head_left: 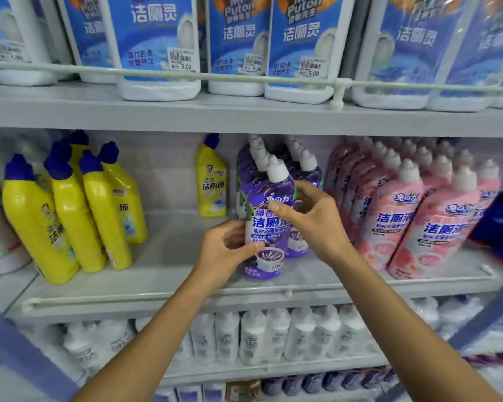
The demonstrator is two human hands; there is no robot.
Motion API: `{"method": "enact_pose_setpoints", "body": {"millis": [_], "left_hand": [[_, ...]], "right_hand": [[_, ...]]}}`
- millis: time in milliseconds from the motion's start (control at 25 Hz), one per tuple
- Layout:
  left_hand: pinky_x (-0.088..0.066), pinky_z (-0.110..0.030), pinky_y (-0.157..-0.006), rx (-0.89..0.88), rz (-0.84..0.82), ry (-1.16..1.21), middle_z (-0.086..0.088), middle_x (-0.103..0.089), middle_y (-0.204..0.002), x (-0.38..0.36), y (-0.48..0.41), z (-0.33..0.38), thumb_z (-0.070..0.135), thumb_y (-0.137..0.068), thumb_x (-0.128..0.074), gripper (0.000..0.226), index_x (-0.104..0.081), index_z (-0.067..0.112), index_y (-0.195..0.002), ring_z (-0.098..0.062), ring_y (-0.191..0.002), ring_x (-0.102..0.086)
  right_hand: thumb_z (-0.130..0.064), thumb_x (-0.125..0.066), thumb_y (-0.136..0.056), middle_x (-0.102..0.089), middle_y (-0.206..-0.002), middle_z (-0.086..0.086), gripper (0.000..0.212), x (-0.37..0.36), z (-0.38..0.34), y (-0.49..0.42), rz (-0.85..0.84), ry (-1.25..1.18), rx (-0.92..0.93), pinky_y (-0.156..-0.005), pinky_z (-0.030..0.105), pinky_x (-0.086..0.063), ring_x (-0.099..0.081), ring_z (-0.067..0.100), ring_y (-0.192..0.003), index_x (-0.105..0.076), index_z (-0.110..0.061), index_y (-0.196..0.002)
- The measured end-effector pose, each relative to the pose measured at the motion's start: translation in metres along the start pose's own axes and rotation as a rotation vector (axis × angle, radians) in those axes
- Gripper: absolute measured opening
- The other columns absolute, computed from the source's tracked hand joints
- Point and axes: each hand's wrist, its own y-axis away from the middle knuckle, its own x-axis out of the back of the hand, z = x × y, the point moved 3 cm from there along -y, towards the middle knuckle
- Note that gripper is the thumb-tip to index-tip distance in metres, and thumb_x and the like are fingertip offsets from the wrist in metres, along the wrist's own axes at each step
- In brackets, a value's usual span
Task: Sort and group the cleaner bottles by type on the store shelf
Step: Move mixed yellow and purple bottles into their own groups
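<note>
Middle shelf, stock of cleaner, left to right: a cluster of yellow bottles with dark blue caps, leaning, at the near left; a bare stretch of shelf; one lone yellow bottle upright at the far back, just beside the purple row; then pink bottles in packed files at the right. Item in hand: purple bottle, white cap, at the near end of the purple file, its base on or just above the shelf; which of the two cannot be told. Left hand: fingers curled round the lower left side, thumb laid across the label. Right hand: thumb across the upper label, fingers wrapped behind the shoulder of the bottle. Both hands grip the same bottle. Step, by judgement: seating or squaring this bottle at the front of its own kind. Next move calls for setting it flat, label outward, in line with the file behind, then letting go; the lone yellow bottle likely wants carrying across the bare stretch to its cluster. Also present: blue-and-white bottles with price stickers on the shelf above, white bottles on the shelf below, a dark blue thing at the right edge, not identifiable.
</note>
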Motion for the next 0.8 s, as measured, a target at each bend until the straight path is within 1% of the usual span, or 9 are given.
{"method": "enact_pose_setpoints", "body": {"millis": [80,160,240,320,360,440,520,640,800], "left_hand": [[-0.057,-0.019,-0.073,0.016,-0.002,-0.004,0.003,-0.081,-0.095,-0.015,-0.004,0.000,-0.004,-0.076,-0.084,0.036,-0.074,0.019,-0.102,-0.010,-0.085,-0.076],[-0.057,-0.018,-0.070,0.030,0.017,-0.007,0.003,-0.081,-0.093,-0.021,-0.003,-0.002,-0.004,-0.077,-0.082,0.033,-0.073,0.017,-0.101,-0.009,-0.082,-0.076],[-0.057,-0.018,-0.069,0.033,0.034,-0.030,0.001,-0.081,-0.093,-0.016,-0.004,-0.004,-0.003,-0.077,-0.083,0.030,-0.073,0.013,-0.101,-0.011,-0.082,-0.077],[-0.057,-0.019,-0.069,0.033,0.046,-0.063,0.000,-0.080,-0.094,-0.009,-0.004,-0.004,-0.001,-0.077,-0.084,0.030,-0.072,0.010,-0.102,-0.013,-0.083,-0.077],[-0.057,-0.018,-0.070,0.025,0.049,-0.078,0.000,-0.080,-0.095,-0.006,-0.004,-0.004,0.000,-0.076,-0.085,0.031,-0.072,0.009,-0.103,-0.013,-0.083,-0.077],[-0.057,-0.018,-0.070,0.017,0.044,-0.088,0.000,-0.080,-0.096,0.000,-0.004,-0.002,0.003,-0.076,-0.086,0.033,-0.072,0.011,-0.104,-0.012,-0.083,-0.076],[-0.058,-0.018,-0.074,-0.009,0.060,-0.106,0.003,-0.079,-0.100,0.006,-0.006,0.000,0.007,-0.074,-0.088,0.041,-0.071,0.018,-0.109,-0.011,-0.088,-0.076],[-0.060,-0.026,-0.082,-0.078,0.101,-0.161,0.002,-0.076,-0.104,0.013,-0.014,0.006,0.015,-0.073,-0.090,0.046,-0.068,0.033,-0.109,-0.016,-0.095,-0.074],[-0.061,-0.038,-0.088,-0.070,0.065,-0.178,0.000,-0.076,-0.105,0.012,-0.021,0.007,0.011,-0.075,-0.089,0.042,-0.067,0.023,-0.108,-0.021,-0.097,-0.073]], "right_hand": [[-0.037,-0.087,-0.079,-0.078,-0.108,-0.004,0.053,0.011,0.006,0.000,0.020,0.041,-0.016,-0.087,0.045,-0.060,-0.073,0.024,-0.099,-0.068,-0.021,-0.125],[-0.039,-0.086,-0.079,-0.076,-0.106,-0.010,0.057,0.014,0.009,0.000,0.026,0.113,0.004,-0.090,0.041,-0.058,-0.071,0.017,-0.097,-0.066,-0.020,-0.129],[-0.041,-0.085,-0.079,-0.075,-0.103,-0.015,0.056,0.010,0.008,0.000,0.019,0.160,0.044,-0.088,0.030,-0.057,-0.069,0.008,-0.095,-0.066,-0.023,-0.129],[-0.043,-0.085,-0.079,-0.072,-0.102,-0.022,0.058,0.007,0.005,0.000,0.034,0.210,0.092,-0.082,0.010,-0.051,-0.067,-0.006,-0.095,-0.064,-0.026,-0.131],[-0.042,-0.085,-0.079,-0.069,-0.103,-0.025,0.060,0.008,0.001,-0.001,0.055,0.235,0.117,-0.080,0.005,-0.048,-0.065,-0.011,-0.094,-0.063,-0.025,-0.132],[-0.037,-0.084,-0.081,-0.071,-0.107,-0.017,0.059,0.011,-0.010,-0.009,0.071,0.238,0.131,-0.082,0.007,-0.051,-0.067,-0.007,-0.095,-0.063,-0.020,-0.133],[-0.029,-0.082,-0.085,-0.074,-0.112,-0.006,0.049,0.011,-0.020,-0.016,0.052,0.250,0.164,-0.087,0.020,-0.057,-0.070,0.005,-0.095,-0.067,-0.015,-0.130],[-0.026,-0.080,-0.087,-0.074,-0.114,-0.003,0.040,0.009,-0.027,-0.015,0.071,0.301,0.202,-0.087,0.029,-0.058,-0.070,0.013,-0.094,-0.070,-0.012,-0.123],[-0.028,-0.080,-0.088,-0.074,-0.114,-0.004,0.038,0.006,-0.024,-0.011,0.089,0.315,0.196,-0.086,0.028,-0.058,-0.071,0.011,-0.094,-0.070,-0.014,-0.122]]}}
